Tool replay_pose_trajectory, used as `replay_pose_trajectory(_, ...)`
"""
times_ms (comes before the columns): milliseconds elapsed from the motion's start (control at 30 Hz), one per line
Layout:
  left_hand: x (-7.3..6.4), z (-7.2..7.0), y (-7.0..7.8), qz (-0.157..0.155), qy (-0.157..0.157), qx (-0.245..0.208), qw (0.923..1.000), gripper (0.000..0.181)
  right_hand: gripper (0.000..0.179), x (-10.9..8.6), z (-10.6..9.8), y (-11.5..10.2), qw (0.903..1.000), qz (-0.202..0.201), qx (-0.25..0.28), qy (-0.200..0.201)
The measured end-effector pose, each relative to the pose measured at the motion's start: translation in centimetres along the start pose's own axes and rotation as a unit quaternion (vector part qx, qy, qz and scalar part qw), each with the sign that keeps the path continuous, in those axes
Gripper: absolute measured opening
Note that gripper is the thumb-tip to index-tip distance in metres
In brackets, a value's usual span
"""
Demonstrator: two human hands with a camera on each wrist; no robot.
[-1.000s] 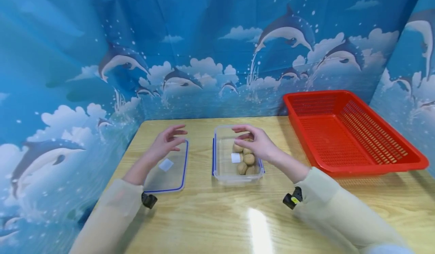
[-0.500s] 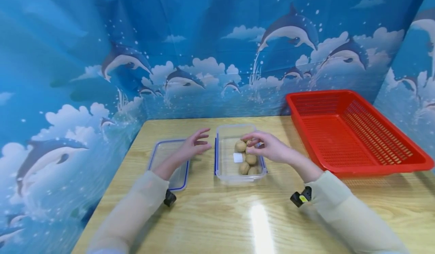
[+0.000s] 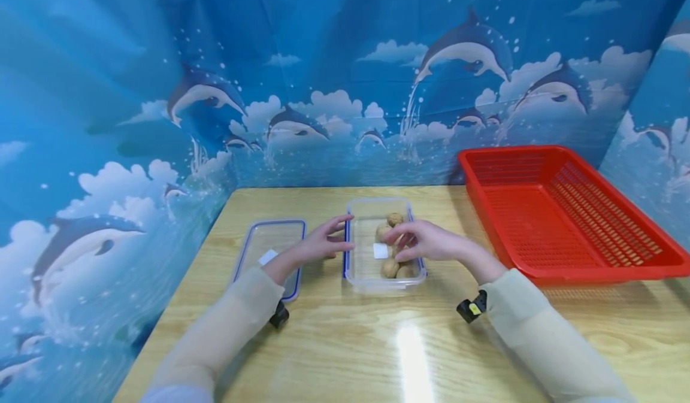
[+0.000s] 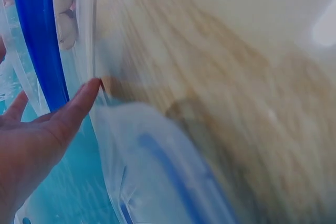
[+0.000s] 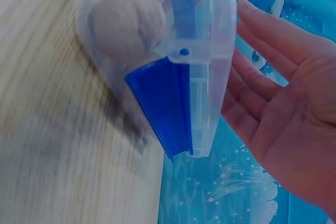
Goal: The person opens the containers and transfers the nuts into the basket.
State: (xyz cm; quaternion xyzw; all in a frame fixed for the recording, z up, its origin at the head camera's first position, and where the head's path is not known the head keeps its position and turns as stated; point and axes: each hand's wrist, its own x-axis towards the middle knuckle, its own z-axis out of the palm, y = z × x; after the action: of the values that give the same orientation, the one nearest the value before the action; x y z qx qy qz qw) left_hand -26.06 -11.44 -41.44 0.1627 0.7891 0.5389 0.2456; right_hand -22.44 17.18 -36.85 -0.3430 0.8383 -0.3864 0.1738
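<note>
Clear plastic container [image 3: 385,274], mid-frame on wooden table [image 3: 345,343], holds several walnuts [image 3: 389,266] plus a white label. Left hand [image 3: 318,247] at container's left wall, fingers straight, tip touching the rim per left wrist view [image 4: 92,90]; holds nothing. Right hand [image 3: 426,241] over container's right side, fingers relaxed and extended beside blue latch [image 5: 163,106]; no grip seen. Blue-rimmed lid [image 3: 269,253] lies flat, left of container, just beside it. Red basket [image 3: 560,268] at right of frame, well apart. Judgement: hands bracketing the box. To do well: steady both long walls evenly, keep box level so nuts don't roll, keep fingers off the latches.
</note>
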Motion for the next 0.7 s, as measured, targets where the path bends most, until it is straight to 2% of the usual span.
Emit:
replay_pose_trajectory(133,0.2,0.0,0.1,-0.012,-0.001,-0.009,0.9999,0.071,0.038,0.7,-0.1,0.4,0.9996,-0.008,-0.017,-0.019)
replay_pose_trajectory(400,0.4,0.3,0.3,-0.012,-0.014,-0.014,0.9997,0.071,0.031,2.1,0.2,1.2,0.9959,-0.008,-0.044,-0.079)
replay_pose_trajectory(700,0.1,0.1,0.2,-0.025,-0.007,-0.016,0.9995,0.069,0.028,3.2,0.8,1.1,0.9885,-0.020,-0.106,-0.106)
